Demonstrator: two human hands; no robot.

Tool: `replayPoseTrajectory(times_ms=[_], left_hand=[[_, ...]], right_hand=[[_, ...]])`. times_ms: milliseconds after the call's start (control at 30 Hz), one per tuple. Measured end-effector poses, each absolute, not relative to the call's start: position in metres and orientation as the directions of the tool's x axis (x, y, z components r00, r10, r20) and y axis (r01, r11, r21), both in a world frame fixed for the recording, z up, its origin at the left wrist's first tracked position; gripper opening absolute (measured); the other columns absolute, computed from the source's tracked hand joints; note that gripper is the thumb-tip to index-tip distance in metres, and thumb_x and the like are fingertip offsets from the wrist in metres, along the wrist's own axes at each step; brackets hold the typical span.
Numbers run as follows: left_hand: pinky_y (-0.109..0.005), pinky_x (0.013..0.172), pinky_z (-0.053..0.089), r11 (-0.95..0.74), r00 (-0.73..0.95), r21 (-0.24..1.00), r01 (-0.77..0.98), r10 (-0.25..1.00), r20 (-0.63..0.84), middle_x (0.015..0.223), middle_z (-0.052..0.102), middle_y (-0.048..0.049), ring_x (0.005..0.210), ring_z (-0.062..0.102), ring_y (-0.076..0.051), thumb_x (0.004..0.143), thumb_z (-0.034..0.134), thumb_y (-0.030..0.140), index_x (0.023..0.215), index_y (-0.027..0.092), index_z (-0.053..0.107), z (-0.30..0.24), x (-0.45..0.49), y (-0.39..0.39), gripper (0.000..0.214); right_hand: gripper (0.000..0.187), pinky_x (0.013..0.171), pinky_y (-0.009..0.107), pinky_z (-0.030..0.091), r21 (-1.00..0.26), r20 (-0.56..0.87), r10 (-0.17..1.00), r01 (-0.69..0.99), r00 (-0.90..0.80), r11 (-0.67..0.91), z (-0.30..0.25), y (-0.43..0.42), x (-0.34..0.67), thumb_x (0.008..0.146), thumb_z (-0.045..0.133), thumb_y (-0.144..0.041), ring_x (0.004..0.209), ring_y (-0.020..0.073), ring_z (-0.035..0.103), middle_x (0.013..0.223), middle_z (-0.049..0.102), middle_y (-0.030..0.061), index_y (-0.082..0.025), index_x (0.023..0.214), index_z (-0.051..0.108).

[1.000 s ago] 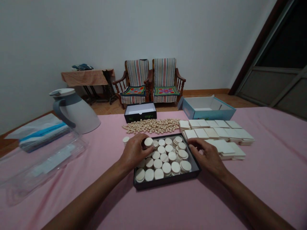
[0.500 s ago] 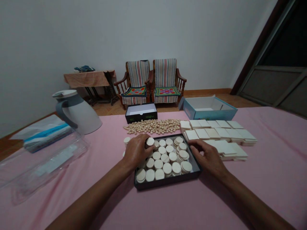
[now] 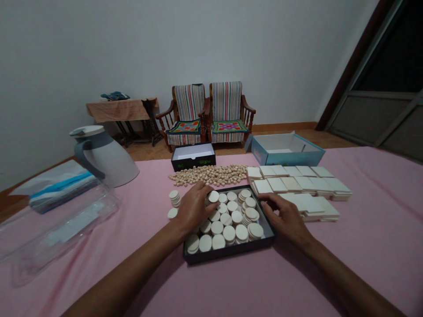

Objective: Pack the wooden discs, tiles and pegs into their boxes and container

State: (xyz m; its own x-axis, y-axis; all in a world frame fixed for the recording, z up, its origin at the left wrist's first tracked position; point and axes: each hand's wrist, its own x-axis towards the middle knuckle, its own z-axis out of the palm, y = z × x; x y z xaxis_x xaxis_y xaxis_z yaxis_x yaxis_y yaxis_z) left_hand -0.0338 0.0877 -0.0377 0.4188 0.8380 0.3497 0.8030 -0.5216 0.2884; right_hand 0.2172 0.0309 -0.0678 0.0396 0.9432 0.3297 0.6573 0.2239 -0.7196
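Observation:
A shallow black box point(image 3: 228, 254) holds many round wooden discs point(image 3: 229, 233), stacked in rows. Over its far left part, my left hand point(image 3: 194, 206) is closed around a small stack of discs point(image 3: 213, 196), its top disc showing between thumb and fingers. My right hand point(image 3: 287, 218) rests at the box's right edge with curled fingers; the fingertips touch the rim, and the thumb lies along the outside. Left of the box stand two short stacks of discs point(image 3: 174, 197), partly behind my left hand.
Beyond the box lies a heap of small wooden beads point(image 3: 211, 175). Square wooden tiles point(image 3: 304, 185) are stacked to the right. Farther back are a black box lid point(image 3: 193, 156) and a blue box point(image 3: 287, 149). A jug point(image 3: 109, 156) and clear plastic packaging point(image 3: 69, 229) are on the left.
My left hand has moved slightly right and away from me with the discs, uncovering more of the stacks on the left. My right hand stays at the box edge.

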Motion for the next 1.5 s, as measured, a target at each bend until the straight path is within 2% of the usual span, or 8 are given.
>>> replayPoseTrajectory(times_ms=[233, 767, 1333, 1400, 1500], left_hand=[[-0.028, 0.066, 0.039, -0.518, 0.424, 0.299, 0.801, 0.845, 0.326, 0.089, 0.057, -0.0043, 0.079, 0.053, -0.019, 0.073, 0.066, 0.028, 0.092, 0.019, 0.063, -0.040, -0.031, 0.091, 0.020], [-0.029, 0.068, 0.042, -0.548, 0.472, 0.285, 0.787, 0.831, 0.296, 0.092, 0.059, -0.0042, 0.084, 0.057, -0.021, 0.070, 0.069, 0.027, 0.099, 0.022, 0.064, -0.040, -0.012, 0.097, 0.030], [-0.029, 0.068, 0.044, -0.577, 0.481, 0.311, 0.755, 0.810, 0.335, 0.094, 0.061, -0.0058, 0.083, 0.057, -0.020, 0.073, 0.067, 0.027, 0.100, 0.020, 0.063, -0.039, -0.020, 0.092, 0.028], [-0.028, 0.068, 0.044, -0.582, 0.475, 0.322, 0.747, 0.805, 0.355, 0.094, 0.061, -0.0056, 0.082, 0.057, -0.019, 0.074, 0.067, 0.025, 0.099, 0.021, 0.063, -0.037, -0.026, 0.089, 0.026], [-0.029, 0.070, 0.045, -0.586, 0.430, 0.350, 0.730, 0.793, 0.431, 0.092, 0.060, -0.0055, 0.081, 0.056, -0.018, 0.077, 0.062, 0.021, 0.097, 0.020, 0.063, -0.032, -0.040, 0.084, 0.020]], right_hand=[[0.028, 0.064, 0.028, 0.048, -0.746, 0.293, 0.954, 0.638, 0.059, 0.190, -0.069, 0.032, 0.216, 0.085, 0.044, -0.029, 0.076, 0.0171, 0.062, 0.090, 0.068, 0.0058, -0.018, 0.101, 0.064], [0.027, 0.067, 0.028, 0.048, -0.740, 0.311, 0.949, 0.638, 0.048, 0.210, -0.072, 0.032, 0.218, 0.085, 0.044, -0.030, 0.082, 0.0179, 0.062, 0.094, 0.067, 0.0062, -0.018, 0.101, 0.063], [0.026, 0.064, 0.028, 0.048, -0.740, 0.309, 0.949, 0.641, 0.057, 0.203, -0.074, 0.032, 0.218, 0.085, 0.045, -0.029, 0.080, 0.0178, 0.062, 0.093, 0.068, 0.0059, -0.018, 0.101, 0.063], [0.025, 0.063, 0.028, 0.048, -0.728, 0.330, 0.942, 0.651, 0.059, 0.215, -0.072, 0.032, 0.219, 0.085, 0.046, -0.028, 0.076, 0.0167, 0.061, 0.090, 0.067, 0.0053, -0.018, 0.100, 0.063], [0.021, 0.063, 0.027, 0.047, -0.670, 0.437, 0.898, 0.687, 0.059, 0.281, -0.063, 0.035, 0.219, 0.082, 0.050, -0.025, 0.070, 0.0151, 0.059, 0.086, 0.066, 0.0050, -0.017, 0.097, 0.063]])
